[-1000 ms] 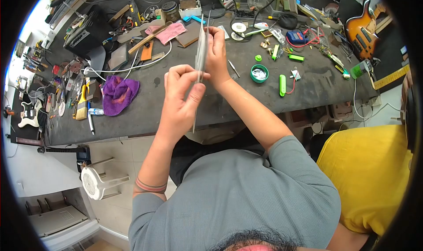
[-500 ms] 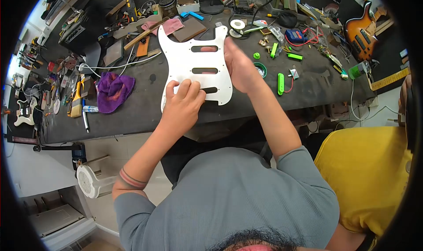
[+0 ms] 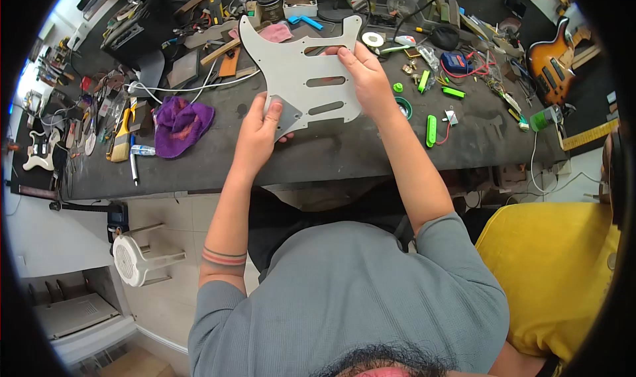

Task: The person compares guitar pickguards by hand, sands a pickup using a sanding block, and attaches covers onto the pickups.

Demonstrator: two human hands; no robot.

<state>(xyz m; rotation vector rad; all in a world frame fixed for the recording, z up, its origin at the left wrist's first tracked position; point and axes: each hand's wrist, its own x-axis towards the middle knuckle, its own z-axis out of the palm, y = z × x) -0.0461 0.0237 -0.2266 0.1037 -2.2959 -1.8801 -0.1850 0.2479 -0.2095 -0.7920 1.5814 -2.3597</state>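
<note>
A pale guitar pickguard (image 3: 285, 65) with three long slots is held up over the dark workbench. My left hand (image 3: 260, 128) grips its lower left corner, thumb on top over a grey patch. At the upper right edge my right hand (image 3: 364, 75) holds it, thumb on the face and some fingers behind, partly seen through the top slot. Right of it lie green pieces (image 3: 431, 131) and a green round container (image 3: 403, 107), partly covered by my right forearm.
A purple cloth (image 3: 180, 126), a brush (image 3: 120, 138) and a white cable lie left on the workbench (image 3: 218, 158). A sunburst guitar (image 3: 553, 65) stands far right. A person in yellow (image 3: 543, 264) is close on the right. A white stool (image 3: 130, 260) stands lower left.
The pickguard has turned from edge-on to facing the camera, then flipped to its other face, now with a grey patch. My right hand has closed on its upper right edge.
</note>
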